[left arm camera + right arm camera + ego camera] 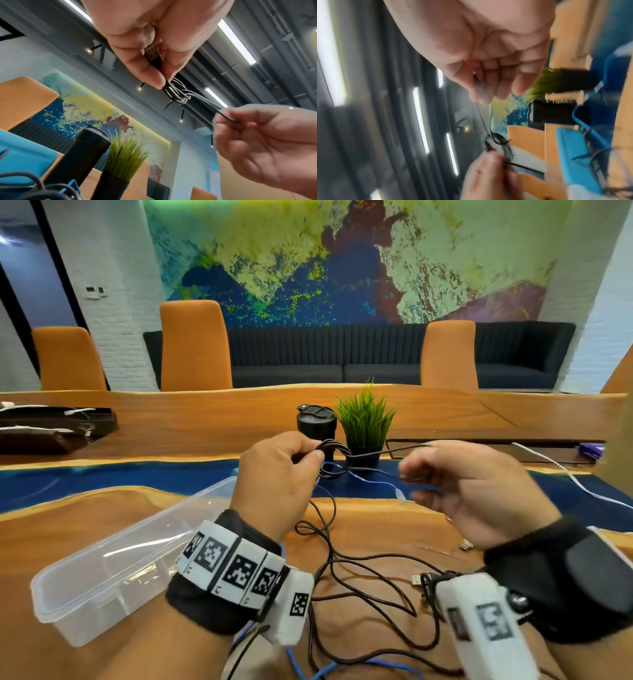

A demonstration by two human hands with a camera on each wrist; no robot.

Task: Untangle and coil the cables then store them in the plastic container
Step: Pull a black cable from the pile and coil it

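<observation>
My left hand (294, 455) is raised above the table and pinches a small coil of thin black cable (334, 457) together with its USB plug (153, 56). The coil (176, 93) hangs just below the thumb tip. To the right, my right hand (428, 470) pinches a strand of the same black cable (224, 116) that runs out of the coil (498, 140). More black cable (359, 583) lies in loose tangled loops on the table under both wrists, mixed with a blue cable (373, 481). The clear plastic container (113, 570) sits open at the left.
A black tumbler (315, 422) and a small potted grass plant (364, 422) stand just behind the hands. A white cable (561, 470) trails at the right. A dark tray (54, 422) with white cables sits far left. Orange chairs line the far side.
</observation>
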